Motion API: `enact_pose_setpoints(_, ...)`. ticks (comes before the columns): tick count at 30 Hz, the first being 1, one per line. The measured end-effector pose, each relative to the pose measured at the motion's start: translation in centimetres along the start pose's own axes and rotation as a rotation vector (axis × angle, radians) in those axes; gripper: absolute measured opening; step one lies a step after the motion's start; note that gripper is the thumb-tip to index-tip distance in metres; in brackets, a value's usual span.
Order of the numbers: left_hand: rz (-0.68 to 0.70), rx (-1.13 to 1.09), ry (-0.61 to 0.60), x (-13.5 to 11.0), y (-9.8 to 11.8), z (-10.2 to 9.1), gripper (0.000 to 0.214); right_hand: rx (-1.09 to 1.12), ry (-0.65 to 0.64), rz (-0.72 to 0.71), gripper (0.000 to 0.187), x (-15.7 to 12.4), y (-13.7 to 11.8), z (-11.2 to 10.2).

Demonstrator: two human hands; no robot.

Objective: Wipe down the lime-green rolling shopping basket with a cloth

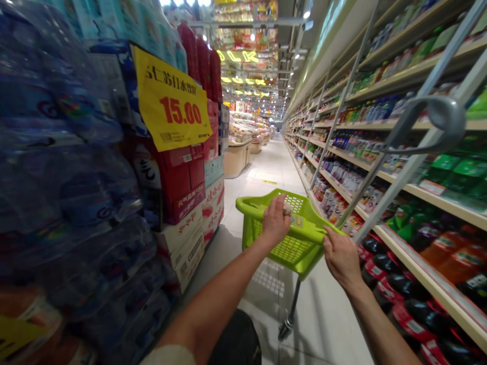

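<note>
A lime-green plastic shopping cart (281,248) stands before me on the aisle floor, its wheeled metal leg showing below. My left hand (276,219) is closed over the middle of its handle, fingers pointing forward. Just beside those fingers shows a small pale item (288,208), and whether it is in the hand or beyond it I cannot tell. My right hand (341,253) grips the handle's right end, thumb on top. Perforated walls show the inside of the cart only in part.
Stacked water bottle packs (68,167) and drink cartons (186,187) line the left, with a yellow 15.00 price sign (175,101). Shelves of bottled drinks (414,284) run along the right, close to the cart. A grey metal pole with a loop handle (403,126) slants across them. Tiled floor (274,157) stretches ahead.
</note>
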State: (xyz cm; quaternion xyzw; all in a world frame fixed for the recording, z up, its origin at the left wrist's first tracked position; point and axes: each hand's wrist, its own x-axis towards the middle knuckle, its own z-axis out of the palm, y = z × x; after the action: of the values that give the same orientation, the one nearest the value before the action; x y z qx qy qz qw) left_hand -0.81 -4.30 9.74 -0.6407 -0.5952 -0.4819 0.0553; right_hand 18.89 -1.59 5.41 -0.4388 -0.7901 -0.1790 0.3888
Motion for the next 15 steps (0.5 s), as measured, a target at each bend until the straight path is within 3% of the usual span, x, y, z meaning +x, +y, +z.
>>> enact_pose_setpoints(5, 0.277, 0.036, -0.074, -0.4, -1.9, -1.1, 0.023, -0.021, 0.052, 0.006, 0.035, -0.3, -1.3, -0.3)
enact_pose_setpoints(10, 0.32, 0.082, -0.082, -0.7, -4.0, -1.7, 0.048, -0.005, 0.073, 0.024, 0.032, -0.4, -1.6, -0.6)
enact_pose_setpoints(12, 0.302, 0.064, -0.053, -0.7, -3.7, -1.2, 0.047, 0.014, 0.092, 0.056, 0.033, -0.4, -1.8, -0.6)
enact_pose_setpoints(15, 0.349, 0.039, -0.061, -1.4, -1.2, 0.6, 0.039, 0.066, 0.109, 0.111, 0.035, -0.3, -2.1, -0.6)
